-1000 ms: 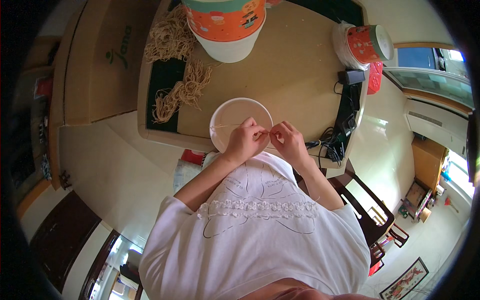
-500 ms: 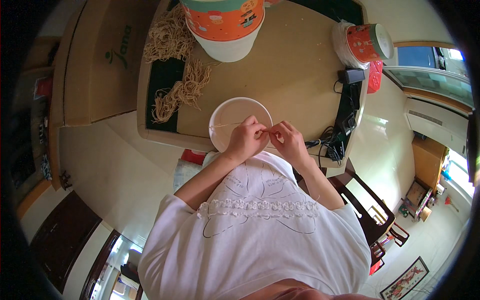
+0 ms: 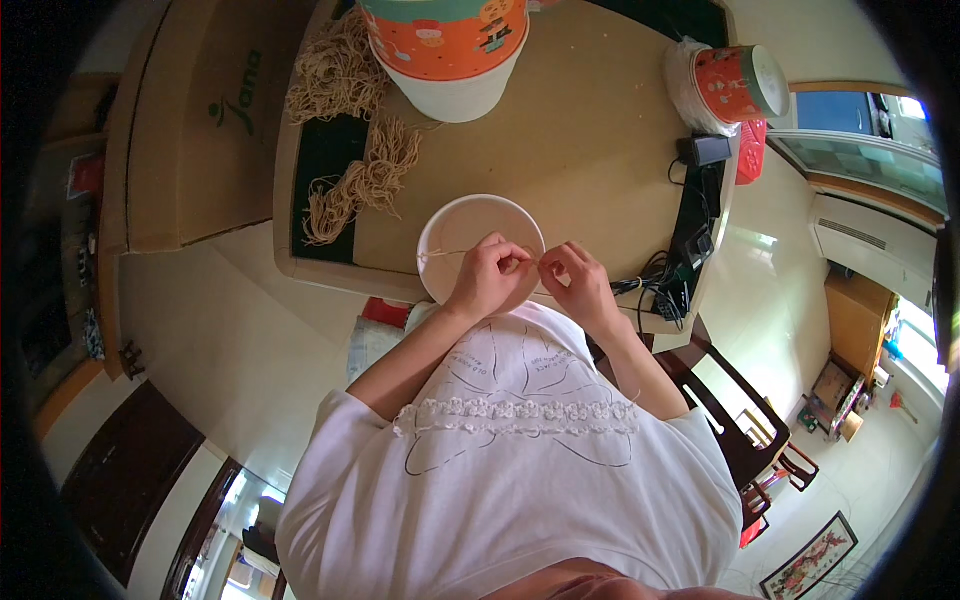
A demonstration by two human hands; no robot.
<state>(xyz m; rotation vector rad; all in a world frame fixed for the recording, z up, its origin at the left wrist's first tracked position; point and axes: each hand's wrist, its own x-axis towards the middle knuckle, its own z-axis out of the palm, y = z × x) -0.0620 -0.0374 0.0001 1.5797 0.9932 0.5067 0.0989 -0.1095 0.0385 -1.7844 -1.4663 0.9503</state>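
A white round tub (image 3: pixel 455 225) stands at the table's near edge, its mouth facing up. Over its opening my left hand (image 3: pixel 490 278) pinches a thin beige string (image 3: pixel 447 251), which runs from the tub's left rim to the fingers. My right hand (image 3: pixel 580 288) is at the tub's right rim, thumb and forefinger pinched together close to the left fingertips. A short bit of the string appears to pass between both hands, though the fingers hide most of it.
Two bundles of beige string (image 3: pixel 338 75) (image 3: pixel 365 185) lie at the table's left. Beyond stands a stack of orange-and-white tubs (image 3: pixel 450 60); another patterned tub (image 3: pixel 735 85) lies at the far right. Black cables and adapters (image 3: pixel 703 152) line the right edge. A large cardboard box (image 3: pixel 200 150) is left.
My left hand has shifted slightly left, leaving a small gap between the two hands' fingertips. The right hand stays almost in place, still pinching.
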